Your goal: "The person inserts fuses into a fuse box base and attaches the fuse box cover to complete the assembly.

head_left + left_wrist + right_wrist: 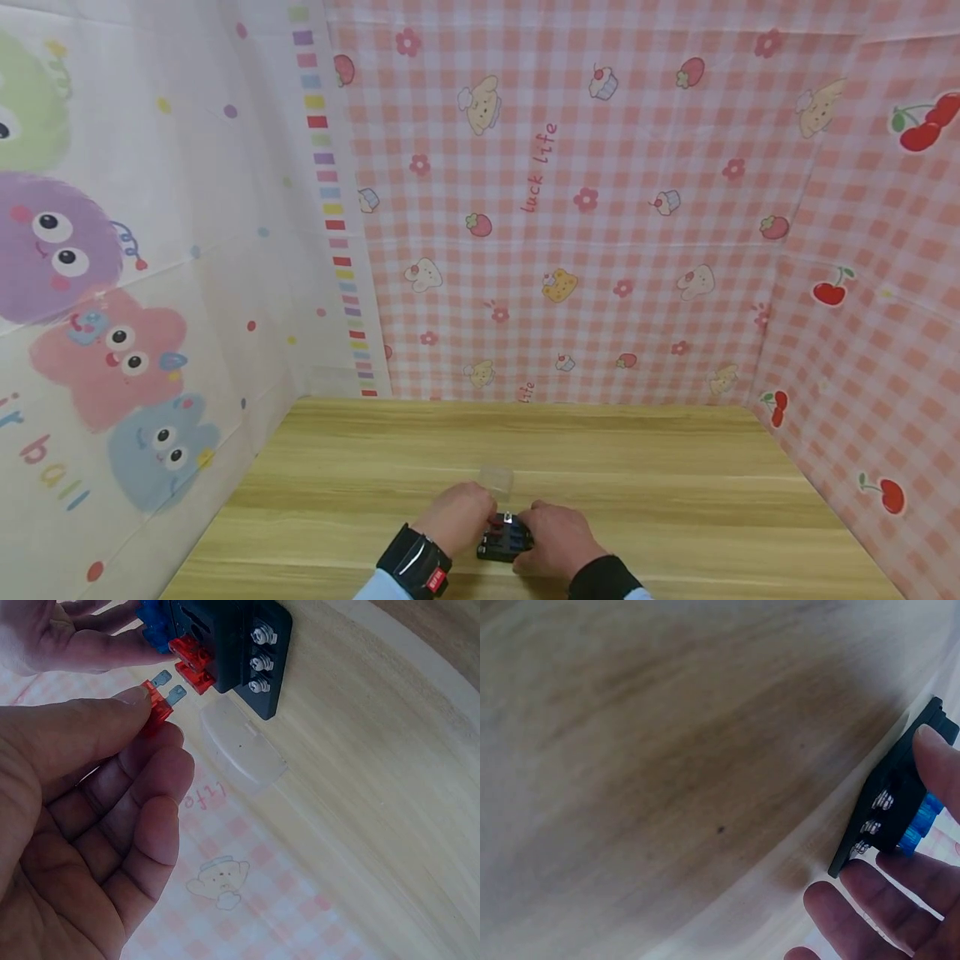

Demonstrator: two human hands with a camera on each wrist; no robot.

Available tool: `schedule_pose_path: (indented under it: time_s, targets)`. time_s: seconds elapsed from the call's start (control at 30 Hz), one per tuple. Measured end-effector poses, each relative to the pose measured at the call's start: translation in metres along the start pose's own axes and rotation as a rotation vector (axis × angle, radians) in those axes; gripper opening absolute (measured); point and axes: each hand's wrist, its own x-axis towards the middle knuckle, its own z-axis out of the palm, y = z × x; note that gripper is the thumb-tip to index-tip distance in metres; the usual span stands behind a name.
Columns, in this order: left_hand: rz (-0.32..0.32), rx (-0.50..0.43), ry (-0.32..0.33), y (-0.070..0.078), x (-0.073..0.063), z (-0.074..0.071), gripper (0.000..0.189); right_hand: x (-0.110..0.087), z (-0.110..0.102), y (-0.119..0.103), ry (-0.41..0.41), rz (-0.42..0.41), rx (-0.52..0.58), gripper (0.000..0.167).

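Between thumb and index finger, my left hand (460,512) pinches a red blade fuse (156,714), its two metal prongs pointing away from the fingertips. Just beyond it is a black fuse block (225,637), with red fuses (193,664) seated on one side and blue fuses (155,630) on the other. The held fuse is apart from the block. My right hand (558,537) grips the block from the right, thumb (939,761) at one end and fingers at the other. Screw terminals (883,800) line the block's edge.
A clear plastic cover (496,479) lies on the wood-patterned tabletop (360,467) just behind the block. A pink checked cloth (600,242) hangs at the back and right, and a white cartoon cloth (247,208) on the left.
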Motion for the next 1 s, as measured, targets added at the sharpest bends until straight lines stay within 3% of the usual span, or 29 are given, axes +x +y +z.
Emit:
schedule_pose_path:
  time_s: [0.27, 0.7, 1.0]
  targets:
    - [-0.012, -0.031, -0.018, 0.0026, 0.0008, 0.0016, 0.02, 0.0006, 0.0013, -0.0005, -0.017, 0.023, -0.015, 0.05]
    - [0.004, -0.067, 0.01, 0.0059, 0.0004, 0.0041, 0.014, 0.0007, 0.0039, -0.0004, -0.01, 0.019, 0.013, 0.041]
    - [0.007, -0.064, -0.007, 0.0071, 0.0019, 0.0063, 0.015, -0.0008, 0.002, -0.0021, -0.005, 0.01, 0.023, 0.038]
